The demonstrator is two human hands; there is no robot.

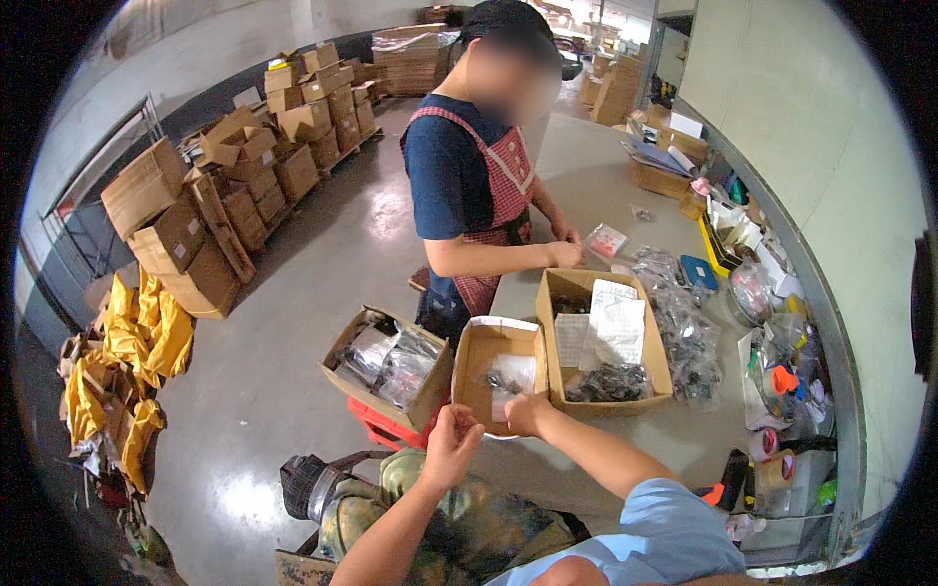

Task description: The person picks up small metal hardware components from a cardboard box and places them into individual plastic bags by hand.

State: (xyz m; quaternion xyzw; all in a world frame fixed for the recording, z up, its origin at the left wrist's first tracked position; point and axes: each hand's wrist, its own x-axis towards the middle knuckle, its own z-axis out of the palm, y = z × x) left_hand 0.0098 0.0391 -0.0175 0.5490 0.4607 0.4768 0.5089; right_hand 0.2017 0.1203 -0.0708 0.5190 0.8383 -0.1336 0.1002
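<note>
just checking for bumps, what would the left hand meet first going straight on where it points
Probably the near left corner of the shallow cardboard box, though depth is unclear and the left hand might pass above its rim.

On the grey table [596,176] sit a cardboard tray [500,342], deeper box [616,401] and plastic bags [686,337].

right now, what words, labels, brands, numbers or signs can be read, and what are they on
None reads clearly.
Paper sheets in the tall box: writing too small.
Checked apron: lettering too blurred.
Stacked cartons: marks too small.
Shallow box: no lettering I can make out.
</note>
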